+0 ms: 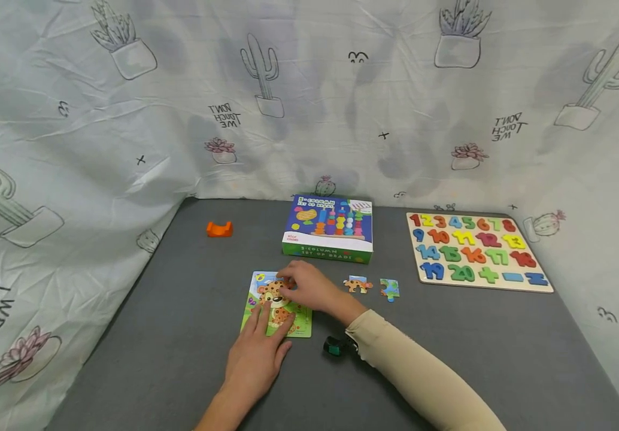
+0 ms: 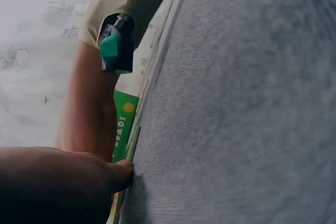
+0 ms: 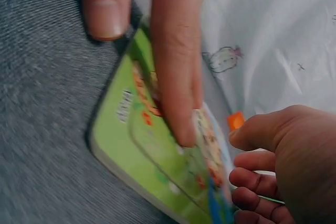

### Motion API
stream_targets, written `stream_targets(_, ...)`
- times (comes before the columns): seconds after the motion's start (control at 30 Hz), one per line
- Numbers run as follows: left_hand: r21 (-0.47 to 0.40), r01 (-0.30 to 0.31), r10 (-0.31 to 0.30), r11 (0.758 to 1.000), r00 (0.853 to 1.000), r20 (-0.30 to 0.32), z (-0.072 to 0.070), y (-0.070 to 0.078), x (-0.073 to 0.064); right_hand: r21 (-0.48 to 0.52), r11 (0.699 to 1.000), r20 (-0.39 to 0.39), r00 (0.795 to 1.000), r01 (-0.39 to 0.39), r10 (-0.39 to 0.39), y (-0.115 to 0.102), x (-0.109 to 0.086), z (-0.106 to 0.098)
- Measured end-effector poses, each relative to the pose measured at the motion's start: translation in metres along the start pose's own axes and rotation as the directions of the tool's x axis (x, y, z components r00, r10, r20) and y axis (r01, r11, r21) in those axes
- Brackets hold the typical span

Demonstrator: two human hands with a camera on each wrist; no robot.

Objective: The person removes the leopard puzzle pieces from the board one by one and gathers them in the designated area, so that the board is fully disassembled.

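A puzzle board (image 1: 301, 326) with a spotted cartoon animal, green below and light blue on top, lies on the grey table. The left hand (image 1: 255, 353) rests on it from the near side, fingers extended over the picture; the right wrist view shows those fingers (image 3: 178, 77) pressing on the board. Over the board's upper right part is the right hand (image 1: 309, 287), its fingers bent and thumb close to the fingertips. Whether it pinches a piece I cannot tell. Two loose puzzle pieces lie right of the board, one spotted (image 1: 358, 284), one blue and green (image 1: 390, 289).
Behind the board stands a bead-set box (image 1: 327, 230). At the right is a wooden number board (image 1: 482, 251) with coloured numerals. A small orange object (image 1: 220, 229) sits at the back left. A patterned cloth (image 1: 309, 90) hangs behind the table.
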State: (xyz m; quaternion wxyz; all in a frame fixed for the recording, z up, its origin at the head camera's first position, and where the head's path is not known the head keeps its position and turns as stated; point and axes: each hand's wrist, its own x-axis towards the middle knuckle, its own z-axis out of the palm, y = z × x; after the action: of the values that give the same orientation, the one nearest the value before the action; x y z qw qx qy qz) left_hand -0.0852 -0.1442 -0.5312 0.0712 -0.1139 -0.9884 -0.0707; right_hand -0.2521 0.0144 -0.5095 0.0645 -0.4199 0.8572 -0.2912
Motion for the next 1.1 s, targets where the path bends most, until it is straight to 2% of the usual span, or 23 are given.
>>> stream_targets(0.2, -0.008, 0.015, -0.015, 1.0, 1.0, 0.003, -0.002, 0.004, 0.0, -0.03, 0.999, -0.016, 0.999, 0.033, -0.033, 0.001, 0.005, 0.009)
stream_targets(0.47, -0.007, 0.004, -0.005, 1.0, 1.0, -0.014, -0.001, 0.003, -0.001, -0.069, 0.998, -0.009, 1.0, -0.005, 0.004, -0.002, 0.006, 0.014)
stream_targets(0.6, -0.009, 0.003, -0.004, 1.0, 1.0, -0.022, 0.001, 0.002, -0.001, -0.041, 0.999, 0.008, 1.0, -0.021, 0.021, -0.004, 0.009, 0.013)
stream_targets(0.77, -0.004, -0.003, 0.003, 1.0, 1.0, -0.03, 0.001, 0.001, -0.001, 0.053, 0.996, 0.016, 0.998, -0.066, 0.065, -0.007, 0.015, 0.009)
stream_targets(0.87, 0.0, -0.009, 0.009, 1.0, 0.999, -0.037, 0.001, 0.001, -0.001, 0.106, 0.988, 0.009, 0.994, -0.112, 0.112, -0.008, 0.018, 0.007)
stream_targets(1.1, 0.007, -0.016, 0.017, 1.0, 0.999, -0.051, 0.002, 0.0, -0.002, 0.15, 0.974, -0.046, 0.983, -0.171, 0.18, -0.012, 0.025, 0.01)
